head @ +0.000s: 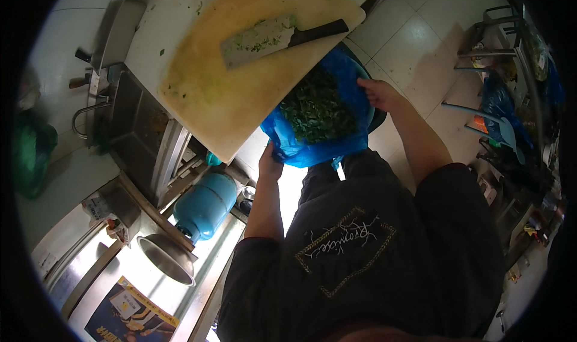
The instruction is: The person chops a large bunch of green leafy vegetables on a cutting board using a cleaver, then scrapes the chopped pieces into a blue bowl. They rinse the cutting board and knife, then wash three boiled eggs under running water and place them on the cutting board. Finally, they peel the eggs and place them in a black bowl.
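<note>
A blue plastic bag hangs low beside the cutting board, its mouth spread wide. Chopped leafy greens fill it. My left hand grips the bag's near left edge, just off the board's corner. On the far side, my right hand pinches the bag's right edge; its fingertips are partly hidden by the plastic. Behind and under the bag shows the rim of a dark green container. A cleaver with a black handle lies flat on the thick yellowed cutting board, bits of greens stuck to its blade.
To the left is a steel sink with a curved faucet; knives stand in a rack behind it. Below are a blue gas cylinder and a steel bowl. Along the right stands a cluttered rack with bags above tiled floor.
</note>
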Demonstrator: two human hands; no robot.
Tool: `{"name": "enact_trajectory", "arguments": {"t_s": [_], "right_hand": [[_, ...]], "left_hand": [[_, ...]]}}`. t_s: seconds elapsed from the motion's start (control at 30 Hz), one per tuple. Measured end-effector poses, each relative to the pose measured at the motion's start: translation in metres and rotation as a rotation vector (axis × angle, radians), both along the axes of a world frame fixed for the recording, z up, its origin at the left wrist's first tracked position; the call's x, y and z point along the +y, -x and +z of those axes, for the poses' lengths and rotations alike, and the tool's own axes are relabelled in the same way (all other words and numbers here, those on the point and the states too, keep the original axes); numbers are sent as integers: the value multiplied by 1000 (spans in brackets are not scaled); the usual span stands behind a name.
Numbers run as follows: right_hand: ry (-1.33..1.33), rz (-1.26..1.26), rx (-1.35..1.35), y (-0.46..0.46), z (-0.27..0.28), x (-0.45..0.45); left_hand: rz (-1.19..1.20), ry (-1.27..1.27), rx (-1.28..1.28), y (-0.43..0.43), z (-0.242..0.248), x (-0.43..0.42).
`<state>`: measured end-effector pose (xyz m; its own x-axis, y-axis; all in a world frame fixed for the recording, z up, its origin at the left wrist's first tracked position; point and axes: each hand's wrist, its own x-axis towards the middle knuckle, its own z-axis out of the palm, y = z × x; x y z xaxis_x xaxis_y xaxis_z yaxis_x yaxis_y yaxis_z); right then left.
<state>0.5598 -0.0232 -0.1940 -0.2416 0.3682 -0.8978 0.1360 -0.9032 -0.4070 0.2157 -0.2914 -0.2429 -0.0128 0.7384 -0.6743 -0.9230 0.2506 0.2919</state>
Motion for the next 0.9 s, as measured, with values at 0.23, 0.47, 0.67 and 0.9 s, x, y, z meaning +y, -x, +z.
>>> {"name": "enact_trajectory", "arguments": {"t_s": [0.23, 0.47, 0.67, 0.9], "right_hand": [[-155, -130, 144, -7, 29, -30], [-419, 123, -65, -6, 113, -24], [-1098, 679, -212, -32, 236, -45], [-1816, 1105, -22, 64, 220, -88]], "left_hand": [[30, -63, 145, -1, 80, -7], [-84, 268, 527, 0, 128, -14], [35, -411, 847, -19, 217, 6], [-885, -926, 1640, -93, 174, 101]]}}
